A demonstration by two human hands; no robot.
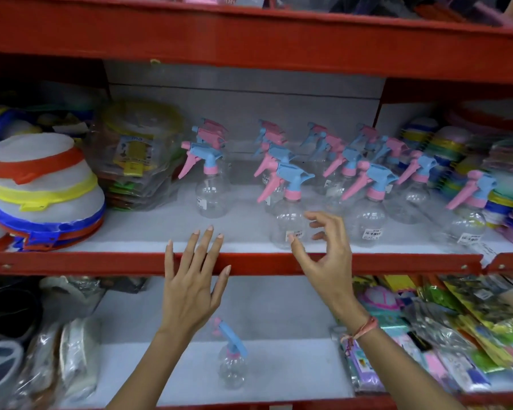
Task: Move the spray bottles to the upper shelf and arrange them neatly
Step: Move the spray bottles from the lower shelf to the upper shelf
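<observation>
Red metal shelving (249, 39), white shelf liner (148, 232), grey back panel (249, 96), soft even light

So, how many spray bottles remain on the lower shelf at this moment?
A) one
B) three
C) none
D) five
A: a single spray bottle stands on the lower shelf, below the open left hand; all the others are already on the upper shelf.

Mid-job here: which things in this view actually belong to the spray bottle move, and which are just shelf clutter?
Job: spray bottles on the upper shelf; lone spray bottle on the lower shelf; upper shelf; left hand; right hand, both empty.

Clutter: stacked round mesh covers; packaged lids; packets at lower right.
</observation>
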